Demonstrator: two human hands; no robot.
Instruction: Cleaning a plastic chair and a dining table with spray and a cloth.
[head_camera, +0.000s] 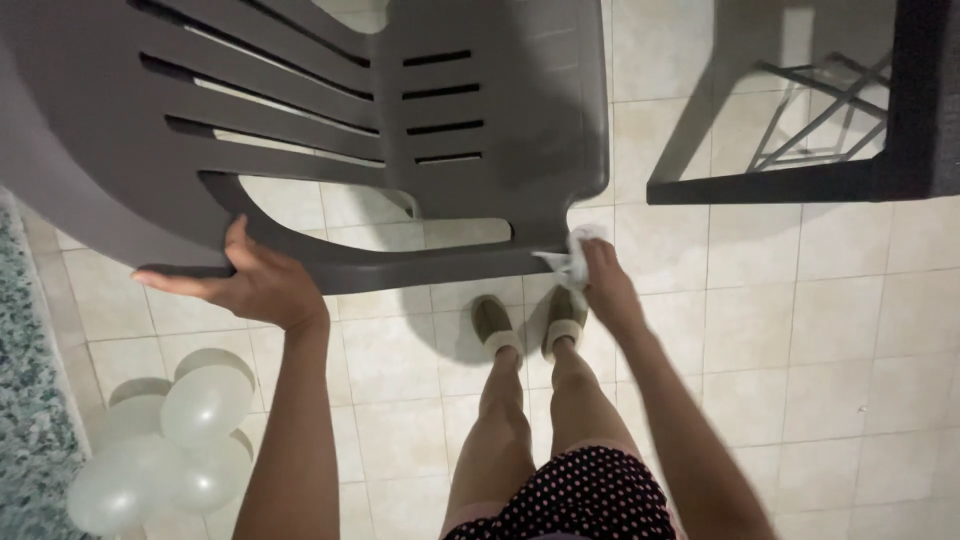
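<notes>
Beige floor tiles (830, 330) fill the view beneath me, seen past my own legs and the green slippers (525, 325) on my feet. White balloons (170, 450) lie clustered on the floor at my near left, beside a speckled strip along the left edge. My left hand (245, 285) is spread wide, fingers flat under the edge of a grey plastic chair (300, 110) and thumb up on it, so that the chair is held tipped up off the floor and steady. My right hand (605, 285) is closed around a crumpled white cloth (568, 255), which I press against the chair's lower rim at its right corner; the raised, tilted pose brings that rim within reach. Farther off at upper right stands a dark table (800, 180), apart from the chair, its shadow falling on the tiles.
</notes>
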